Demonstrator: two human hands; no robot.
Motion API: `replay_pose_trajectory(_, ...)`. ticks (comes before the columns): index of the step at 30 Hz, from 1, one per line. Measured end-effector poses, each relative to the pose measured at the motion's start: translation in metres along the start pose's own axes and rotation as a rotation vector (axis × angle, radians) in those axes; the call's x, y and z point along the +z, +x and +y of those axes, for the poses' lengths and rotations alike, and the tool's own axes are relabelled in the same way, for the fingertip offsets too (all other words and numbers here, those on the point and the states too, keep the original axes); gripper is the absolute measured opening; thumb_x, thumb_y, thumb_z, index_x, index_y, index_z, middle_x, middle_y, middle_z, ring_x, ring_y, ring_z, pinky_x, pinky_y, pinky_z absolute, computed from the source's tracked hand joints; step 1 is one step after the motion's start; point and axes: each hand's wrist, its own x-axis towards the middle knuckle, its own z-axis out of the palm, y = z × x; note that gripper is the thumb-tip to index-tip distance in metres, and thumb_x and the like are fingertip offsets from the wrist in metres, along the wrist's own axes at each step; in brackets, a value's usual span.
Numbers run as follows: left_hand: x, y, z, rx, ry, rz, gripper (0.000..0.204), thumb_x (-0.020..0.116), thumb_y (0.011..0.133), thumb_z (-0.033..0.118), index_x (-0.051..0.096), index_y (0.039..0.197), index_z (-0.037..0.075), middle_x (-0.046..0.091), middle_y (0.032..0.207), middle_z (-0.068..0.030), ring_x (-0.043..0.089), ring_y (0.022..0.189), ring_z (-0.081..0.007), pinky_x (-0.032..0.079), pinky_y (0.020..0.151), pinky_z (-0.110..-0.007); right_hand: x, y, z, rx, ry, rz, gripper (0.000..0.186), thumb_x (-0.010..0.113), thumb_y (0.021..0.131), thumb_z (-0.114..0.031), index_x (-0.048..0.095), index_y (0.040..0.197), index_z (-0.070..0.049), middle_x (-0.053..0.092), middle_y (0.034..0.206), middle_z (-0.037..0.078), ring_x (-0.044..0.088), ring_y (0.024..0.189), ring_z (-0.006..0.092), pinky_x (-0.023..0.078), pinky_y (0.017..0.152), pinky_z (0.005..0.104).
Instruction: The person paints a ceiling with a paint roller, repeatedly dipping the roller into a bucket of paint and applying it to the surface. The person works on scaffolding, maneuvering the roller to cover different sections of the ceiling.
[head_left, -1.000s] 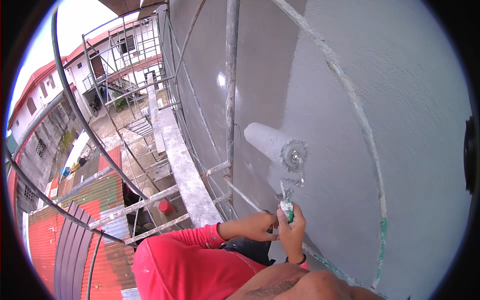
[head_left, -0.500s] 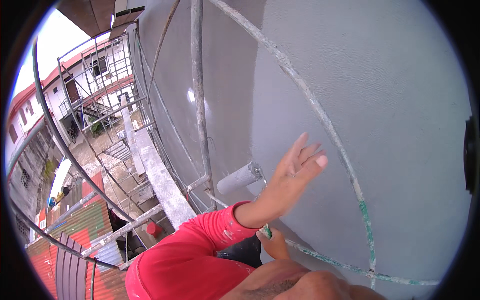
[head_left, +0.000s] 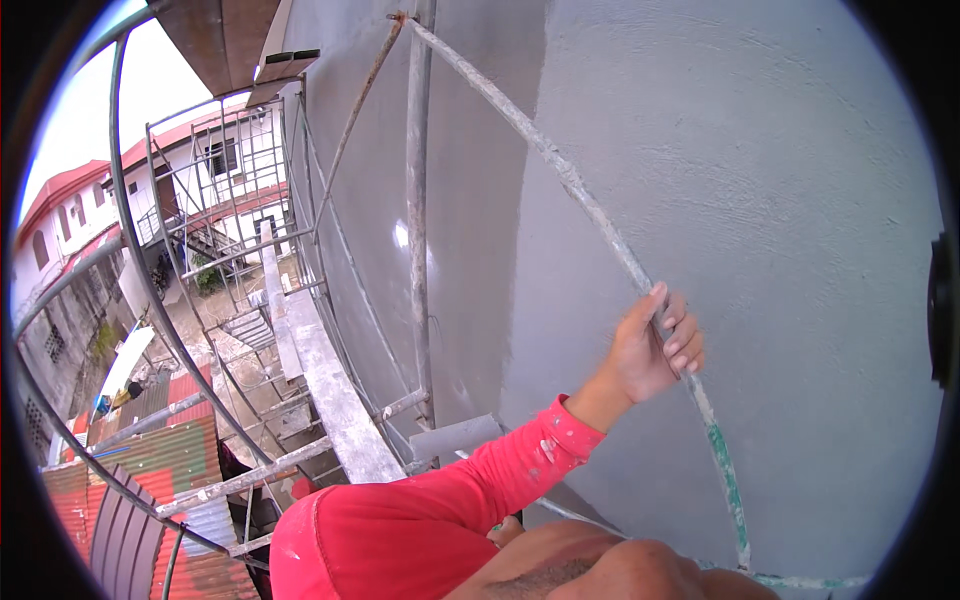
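Observation:
My left hand [head_left: 655,348], in a red paint-flecked sleeve [head_left: 525,460], is closed round a slanting scaffold tube [head_left: 565,172] in front of the wall. The tube is grey and worn, with green paint on its lower part. Below the left forearm, only a small piece of my right hand [head_left: 508,532] shows, closed at the handle of a paint roller. The grey roller [head_left: 455,438] sticks out to the left of the sleeve, close to the wall; its frame is mostly hidden behind the arm.
The wall [head_left: 760,200] is lighter grey on the right, with a darker band [head_left: 480,200] on the left. An upright tube [head_left: 418,220] stands before it. Scaffold planks [head_left: 345,405] run away leftward, high above corrugated roofs [head_left: 170,460] and a yard. Curved-looking rails [head_left: 150,270] edge the left.
My left hand has moved up and right from open air and closed round the slanting tube. The view has shifted, and the sleeve now covers more of the roller and right hand.

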Motion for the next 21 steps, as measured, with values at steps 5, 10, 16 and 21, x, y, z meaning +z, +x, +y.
replay_pose_trajectory(5, -0.002, 0.003, -0.008, -0.012, 0.0, 0.076, 0.05, 0.035, 0.107, 0.048, 0.037, 0.068, 0.018, 0.027, 0.052, 0.0059, 0.029, 0.045, -0.0094, 0.035, 0.047, -0.028, -0.001, 0.005, -0.002, -0.004, 0.012, -0.001, 0.025, 0.076, 0.083, -0.021, 0.066, 0.095, -0.002, 0.065, 0.07, 0.006, 0.062, 0.059, 0.0144, 0.05, 0.055, 0.0305)
replay_pose_trajectory(10, -0.002, 0.003, -0.01, 0.003, 0.009, 0.067, 0.05, 0.034, 0.108, 0.048, 0.035, 0.067, 0.018, 0.025, 0.053, 0.0059, 0.026, 0.045, -0.0091, 0.034, 0.046, -0.027, -0.005, 0.008, -0.003, -0.004, 0.026, -0.006, 0.025, 0.076, 0.082, -0.021, 0.066, 0.095, -0.002, 0.065, 0.07, 0.006, 0.062, 0.059, 0.0146, 0.05, 0.055, 0.0308)
replay_pose_trajectory(16, -0.003, 0.004, -0.01, 0.004, 0.02, 0.015, 0.049, 0.034, 0.108, 0.046, 0.034, 0.067, 0.018, 0.025, 0.053, 0.0059, 0.026, 0.046, -0.009, 0.034, 0.046, -0.027, -0.004, 0.012, -0.002, -0.008, 0.034, -0.017, 0.025, 0.076, 0.082, -0.021, 0.066, 0.095, -0.002, 0.065, 0.07, 0.006, 0.062, 0.059, 0.015, 0.05, 0.055, 0.031)
replay_pose_trajectory(21, -0.001, 0.005, -0.011, 0.016, 0.041, 0.044, 0.049, 0.036, 0.108, 0.045, 0.033, 0.067, 0.019, 0.025, 0.054, 0.0062, 0.026, 0.045, -0.0083, 0.034, 0.046, -0.027, -0.007, 0.011, 0.002, -0.014, 0.035, -0.019, 0.025, 0.076, 0.082, -0.021, 0.066, 0.095, -0.002, 0.065, 0.071, 0.007, 0.062, 0.059, 0.0152, 0.05, 0.056, 0.0312)
